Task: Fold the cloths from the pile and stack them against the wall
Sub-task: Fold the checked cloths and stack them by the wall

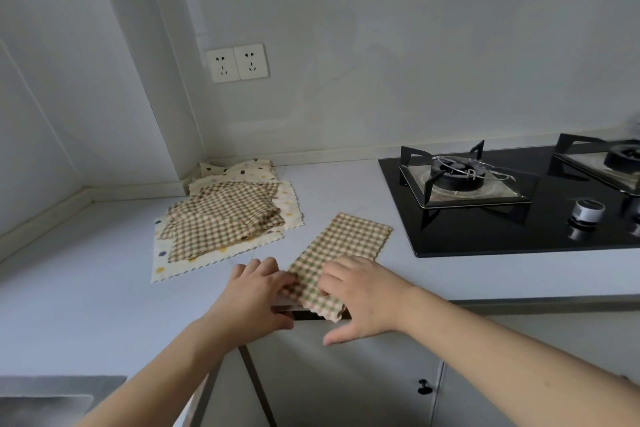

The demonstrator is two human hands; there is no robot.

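Observation:
A checked beige cloth (349, 246) lies folded in a long strip on the white counter (86, 288), its near end hanging over the counter's front edge. My left hand (256, 295) pinches the strip's near left corner. My right hand (363, 295) rests on the near end with curled fingers on the fabric and the thumb spread below the edge. A loose pile of cloths (221, 218), checked ones on top of polka-dot ones, sits to the left, reaching back into the wall corner.
A black gas hob (519, 218) with two burners and a knob lies at the right. Two wall sockets (237, 62) sit above the pile. A steel sink's corner (45, 399) shows bottom left. Cabinet doors with a small knob (424, 386) are below the counter.

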